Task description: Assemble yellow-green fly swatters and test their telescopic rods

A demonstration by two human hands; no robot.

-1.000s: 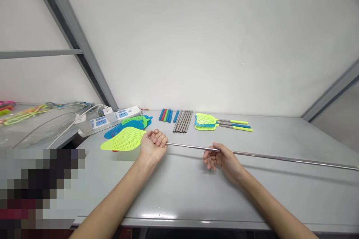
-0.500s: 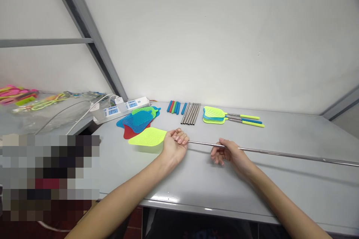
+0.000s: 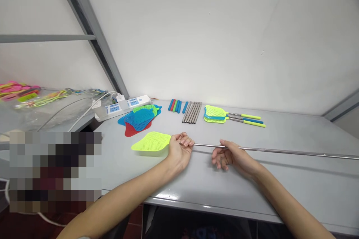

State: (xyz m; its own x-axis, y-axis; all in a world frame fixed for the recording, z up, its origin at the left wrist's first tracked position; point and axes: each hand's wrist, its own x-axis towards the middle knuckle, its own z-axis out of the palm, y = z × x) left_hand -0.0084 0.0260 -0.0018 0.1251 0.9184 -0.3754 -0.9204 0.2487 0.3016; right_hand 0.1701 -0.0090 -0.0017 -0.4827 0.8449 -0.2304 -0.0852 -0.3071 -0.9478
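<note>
My left hand (image 3: pixel 181 153) is closed around the neck of a fly swatter, just behind its yellow-green mesh head (image 3: pixel 153 142). The swatter's thin metal telescopic rod (image 3: pixel 280 151) stretches out to the right and leaves the view. My right hand (image 3: pixel 231 156) has the rod between thumb and forefinger, its other fingers loosely curled below. Behind the yellow-green head lies a pile of loose blue, green and red swatter heads (image 3: pixel 140 120). Several short metal rods (image 3: pixel 192 113) and coloured handle grips (image 3: pixel 174 106) lie farther back.
Back right of centre, a stack of fly swatters (image 3: pixel 214 114) with handles lies on the grey table (image 3: pixel 202 183). A white power strip (image 3: pixel 123 107) with plugs and cables stands at the back left. Colourful items in plastic bags (image 3: pixel 50 101) cover a side table. A blurred patch hides the lower left.
My left hand and the swatter head have shifted slightly right and down, closer to my right hand. The rod lies a little more level. Both hands keep their hold.
</note>
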